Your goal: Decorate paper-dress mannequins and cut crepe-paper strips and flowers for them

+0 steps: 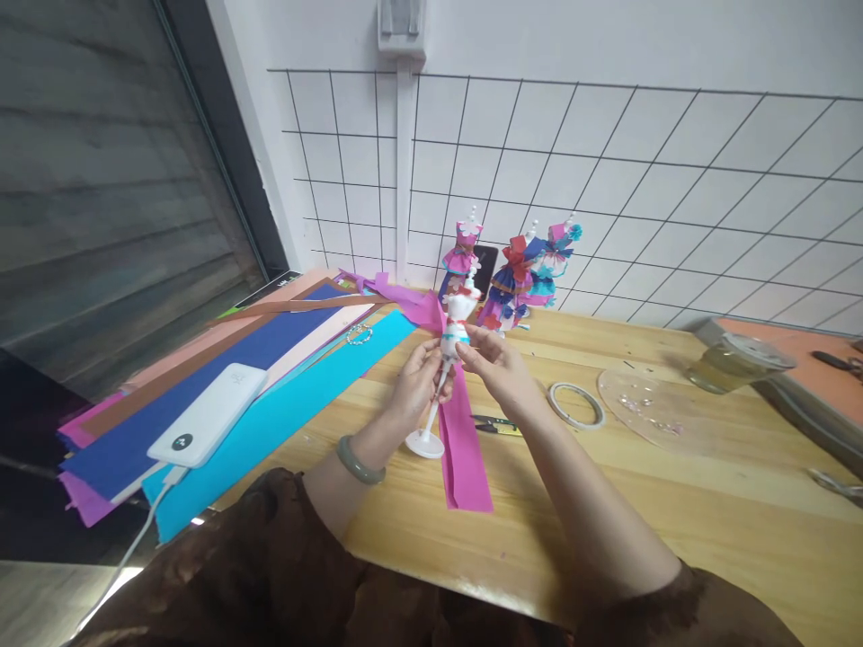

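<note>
So, L hand (416, 382) — grip curled low on wht mannequin (461, 308), R hand (497, 367) — grip pinching its hips

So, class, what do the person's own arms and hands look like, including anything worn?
Dark brown, faintly mottled sleeves end well above the wrists, leaving the forearms at least partly bare. A smooth, rounded grey-green bangle circles the left wrist; none shows on the right wrist. No gloves cover the fingers.

white wall (539, 36), wire grid (554, 154), wooden table (404, 530), window (108, 144) perhaps.
</note>
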{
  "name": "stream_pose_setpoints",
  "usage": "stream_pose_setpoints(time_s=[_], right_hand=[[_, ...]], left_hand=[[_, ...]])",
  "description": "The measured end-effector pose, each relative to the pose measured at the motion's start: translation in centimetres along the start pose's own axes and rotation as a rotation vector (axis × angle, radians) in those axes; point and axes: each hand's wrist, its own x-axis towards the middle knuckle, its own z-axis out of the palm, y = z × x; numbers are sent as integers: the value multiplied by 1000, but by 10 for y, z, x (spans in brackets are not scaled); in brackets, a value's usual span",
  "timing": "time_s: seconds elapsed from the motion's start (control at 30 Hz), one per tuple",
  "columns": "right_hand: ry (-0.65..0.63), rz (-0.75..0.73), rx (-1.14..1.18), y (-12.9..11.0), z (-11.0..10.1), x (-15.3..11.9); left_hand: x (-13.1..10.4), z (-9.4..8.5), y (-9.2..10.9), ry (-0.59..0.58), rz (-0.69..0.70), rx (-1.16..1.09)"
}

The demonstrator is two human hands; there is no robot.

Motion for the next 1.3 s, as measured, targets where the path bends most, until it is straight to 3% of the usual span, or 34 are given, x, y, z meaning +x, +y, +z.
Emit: stream_pose_setpoints(time_s=[0.33, 0.47, 0.63, 0.8, 1.0, 1.3], right_hand=[[-15, 23, 138, -1, -14, 3], [139, -24, 64, -3, -25, 10], [328, -220, 6, -9, -37, 18], [332, -332, -108, -15, -45, 16], [298, -319, -208, -11, -50, 18], [285, -312, -288, -7, -51, 20]], left_hand=[[-2, 3, -4, 50, 124, 247], [-2, 5, -2, 89, 131, 275], [-2, 6, 2, 104, 134, 271], [0, 3, 1, 95, 231, 319], [-1, 1, -2, 45, 238, 401], [-1, -2, -1, 88, 222, 438]])
